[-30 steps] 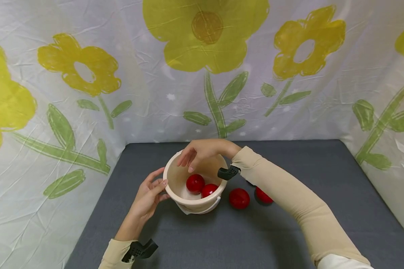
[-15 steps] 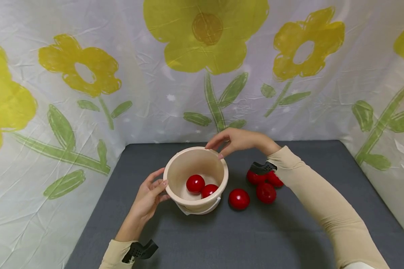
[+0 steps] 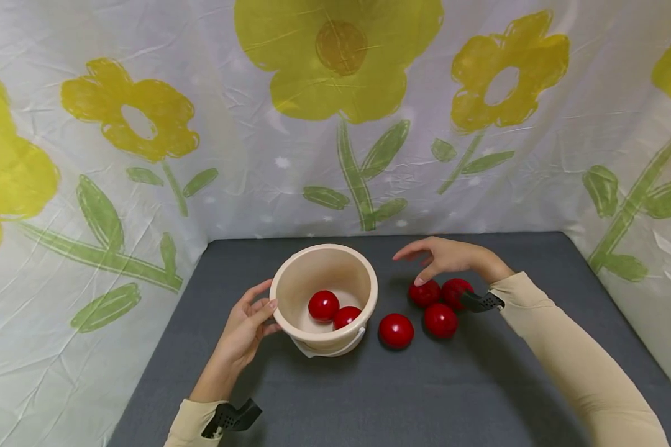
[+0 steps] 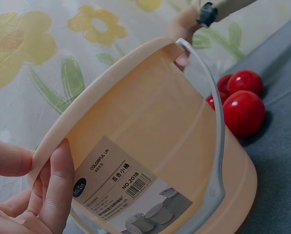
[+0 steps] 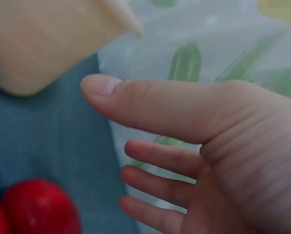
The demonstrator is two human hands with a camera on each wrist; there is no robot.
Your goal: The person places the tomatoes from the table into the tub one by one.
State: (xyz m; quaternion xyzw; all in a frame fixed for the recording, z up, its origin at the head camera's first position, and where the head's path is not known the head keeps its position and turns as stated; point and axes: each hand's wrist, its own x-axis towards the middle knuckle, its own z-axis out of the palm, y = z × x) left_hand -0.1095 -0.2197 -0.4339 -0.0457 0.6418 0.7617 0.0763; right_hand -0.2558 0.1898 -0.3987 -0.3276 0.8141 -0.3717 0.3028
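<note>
A cream plastic bucket with a pale handle stands on the dark cloth, a printed label on its side. My left hand pinches its left rim between thumb and fingers. Two shiny red balls lie inside. To the right of the bucket sit several more, one red ball nearest to it. Over the back of that group hovers my right hand, fingers apart and holding nothing; its thumb overlaps the rear red ball in the head view.
Dark grey cloth covers the table. A white curtain with yellow flowers hangs behind and along both sides. Dark wrist cameras, one a black camera on the right sleeve, sit on both wrists.
My right hand has moved from over the bucket's mouth, past its right rim, to above the red balls on the cloth. My left hand and the bucket have stayed put.
</note>
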